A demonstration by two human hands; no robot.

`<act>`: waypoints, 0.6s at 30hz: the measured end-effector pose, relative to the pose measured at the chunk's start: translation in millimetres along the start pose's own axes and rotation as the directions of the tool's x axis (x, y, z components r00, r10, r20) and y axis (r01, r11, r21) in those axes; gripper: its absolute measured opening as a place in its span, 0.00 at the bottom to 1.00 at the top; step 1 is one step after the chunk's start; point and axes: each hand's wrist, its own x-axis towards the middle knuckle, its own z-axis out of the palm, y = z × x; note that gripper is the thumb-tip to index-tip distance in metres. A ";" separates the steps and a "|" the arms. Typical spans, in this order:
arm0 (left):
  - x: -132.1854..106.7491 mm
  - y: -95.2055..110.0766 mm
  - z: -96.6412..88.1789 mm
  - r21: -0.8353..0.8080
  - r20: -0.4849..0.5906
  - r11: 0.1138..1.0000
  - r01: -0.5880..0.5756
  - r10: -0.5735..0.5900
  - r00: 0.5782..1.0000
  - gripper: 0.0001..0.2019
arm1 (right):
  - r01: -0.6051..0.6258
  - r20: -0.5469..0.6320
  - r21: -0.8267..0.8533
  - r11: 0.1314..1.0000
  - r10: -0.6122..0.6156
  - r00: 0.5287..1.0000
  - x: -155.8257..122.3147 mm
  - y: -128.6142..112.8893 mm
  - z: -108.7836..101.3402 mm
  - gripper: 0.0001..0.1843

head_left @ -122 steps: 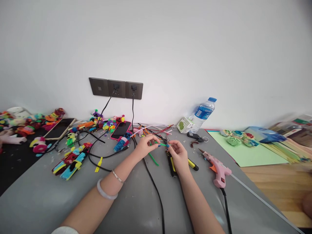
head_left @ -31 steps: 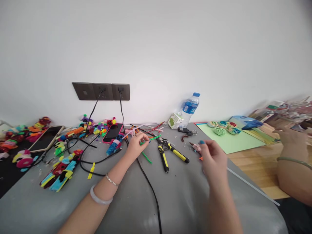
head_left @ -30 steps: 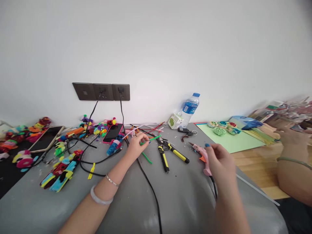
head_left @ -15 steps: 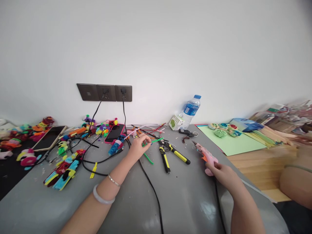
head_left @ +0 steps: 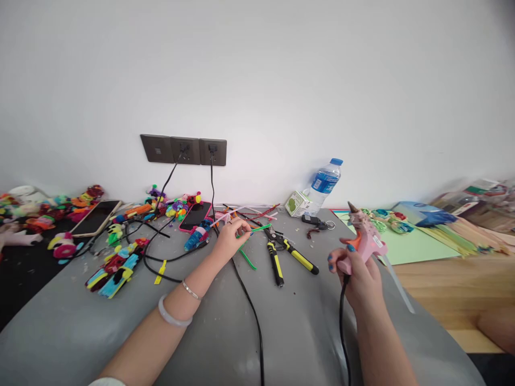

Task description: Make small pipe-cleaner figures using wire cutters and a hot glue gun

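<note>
My left hand [head_left: 231,238] is over the middle of the table, with its fingers pinched on a green pipe cleaner [head_left: 261,228]. Another green strip [head_left: 248,260] shows just below the fingers; whether it joins the pinched one is hidden. Wire strippers [head_left: 286,252] with black and yellow handles lie spread to the right of that hand. A pink hot glue gun [head_left: 367,241] is gripped in my right hand [head_left: 360,276], nozzle upward. A clear glue stick [head_left: 398,281] sticks out of its back, and a black cord hangs below.
Fuzzy pipe-cleaner figures [head_left: 116,268], a pink-edged phone [head_left: 196,216] and black cables lie left. Keys [head_left: 317,222], a small carton [head_left: 296,203] and a water bottle [head_left: 325,182] are near the wall. Green paper [head_left: 426,247] carries rolled flowers. Part of another person [head_left: 497,327] shows at far right.
My right hand has raised the glue gun and turned its nozzle upward, bringing the glue stick into sight. My left hand keeps its pinch. The view has shifted slightly.
</note>
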 end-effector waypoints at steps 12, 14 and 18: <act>-0.3 -5.3 -0.7 -0.002 -0.055 1.000 0.002 -0.002 0.998 0.04 | -0.029 0.303 0.036 0.999 0.016 0.953 32.7 19.7 67.4 0.23; -0.4 -4.5 -0.3 -0.004 -0.050 1.000 -0.002 0.002 0.999 0.04 | -0.041 0.239 -0.016 0.999 0.044 0.970 32.0 21.8 64.3 0.24; -0.7 -1.8 0.8 -0.021 -0.041 1.000 0.007 -0.008 0.999 0.04 | -0.087 0.055 0.002 0.996 0.087 0.995 35.7 18.2 31.4 0.25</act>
